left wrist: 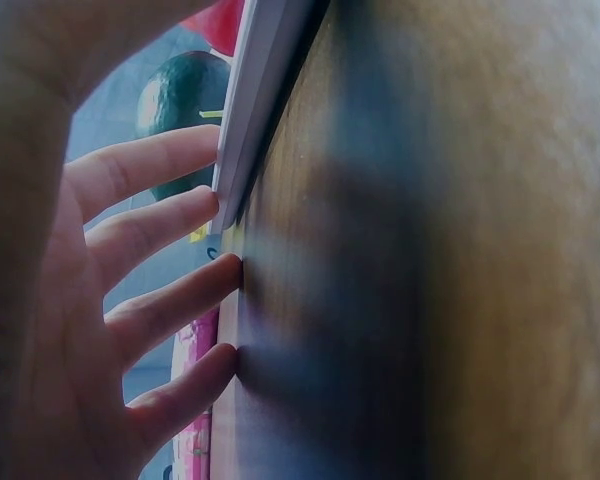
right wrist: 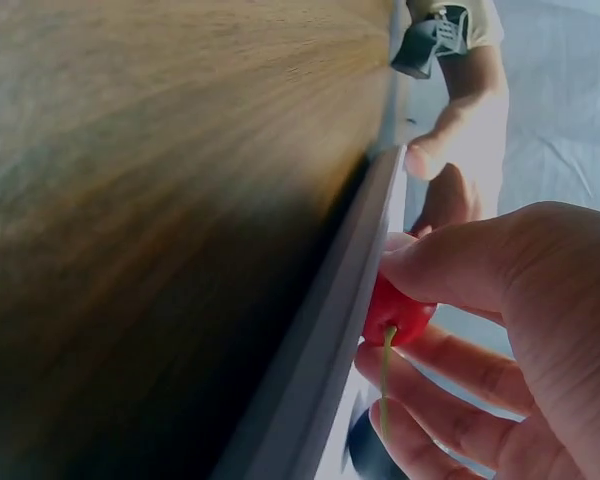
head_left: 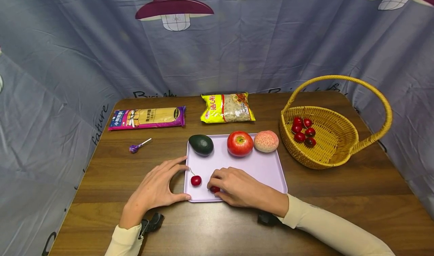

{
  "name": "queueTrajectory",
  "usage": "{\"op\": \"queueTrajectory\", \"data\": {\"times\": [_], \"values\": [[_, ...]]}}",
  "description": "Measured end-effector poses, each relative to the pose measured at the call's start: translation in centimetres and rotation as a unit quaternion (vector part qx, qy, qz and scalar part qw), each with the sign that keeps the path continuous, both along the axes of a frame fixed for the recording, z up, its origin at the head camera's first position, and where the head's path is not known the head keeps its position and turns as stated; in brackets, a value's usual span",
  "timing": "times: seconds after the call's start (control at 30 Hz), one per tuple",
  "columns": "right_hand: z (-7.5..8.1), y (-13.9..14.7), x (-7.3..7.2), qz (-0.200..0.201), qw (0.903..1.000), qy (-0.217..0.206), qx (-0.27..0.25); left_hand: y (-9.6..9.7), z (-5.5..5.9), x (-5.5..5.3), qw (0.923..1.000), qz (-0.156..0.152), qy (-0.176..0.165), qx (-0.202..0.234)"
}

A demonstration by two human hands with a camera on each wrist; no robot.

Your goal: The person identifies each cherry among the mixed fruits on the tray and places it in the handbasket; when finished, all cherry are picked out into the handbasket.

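My right hand point(head_left: 237, 186) pinches a red cherry point(right wrist: 398, 312) between thumb and fingers, low over the front of the lilac tray point(head_left: 234, 169). The cherry's green stem hangs out toward the right wrist camera. With fingers spread, my left hand point(head_left: 157, 186) touches the tray's left rim, thumb at the front corner and fingertips farther back. Another cherry point(head_left: 196, 180) lies in the tray between the two hands, its stem pointing back. Along the tray's far side are an avocado point(head_left: 201, 145), a red apple point(head_left: 240, 144) and a pinkish peach point(head_left: 266, 141).
A yellow wicker basket point(head_left: 295, 152) with a tall handle stands right of the tray, several cherries point(head_left: 303, 131) inside. Behind the tray lie a purple noodle pack point(head_left: 147, 118) and a yellow pasta bag point(head_left: 228, 108). A lollipop point(head_left: 134, 148) lies at the left.
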State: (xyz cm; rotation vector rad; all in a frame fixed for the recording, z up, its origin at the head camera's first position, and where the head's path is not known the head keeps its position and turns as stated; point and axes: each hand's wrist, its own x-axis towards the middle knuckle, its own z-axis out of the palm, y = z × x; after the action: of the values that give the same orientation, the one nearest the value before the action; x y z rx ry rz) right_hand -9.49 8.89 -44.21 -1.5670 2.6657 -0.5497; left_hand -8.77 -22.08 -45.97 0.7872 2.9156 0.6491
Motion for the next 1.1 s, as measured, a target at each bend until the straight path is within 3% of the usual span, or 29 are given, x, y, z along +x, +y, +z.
{"op": "queueTrajectory", "data": {"times": [0.27,0.53,0.83,1.1], "values": [[0.3,1.2,-0.2,-0.023,0.9996,-0.008,-0.013,0.0,-0.1,0.0,1.0000,-0.001,-0.001,0.003],[1.7,3.3,-0.7,-0.051,0.9979,-0.010,-0.038,0.0,0.0,0.0,1.0000,-0.002,0.006,0.004],[3.0,5.7,-2.0,-0.089,0.9941,0.027,-0.056,-0.1,0.0,0.0,1.0000,0.000,0.006,0.004],[3.7,8.2,-2.8,-0.147,0.9858,0.059,-0.055,-0.1,-0.1,0.0,1.0000,-0.001,0.005,0.003]]}}
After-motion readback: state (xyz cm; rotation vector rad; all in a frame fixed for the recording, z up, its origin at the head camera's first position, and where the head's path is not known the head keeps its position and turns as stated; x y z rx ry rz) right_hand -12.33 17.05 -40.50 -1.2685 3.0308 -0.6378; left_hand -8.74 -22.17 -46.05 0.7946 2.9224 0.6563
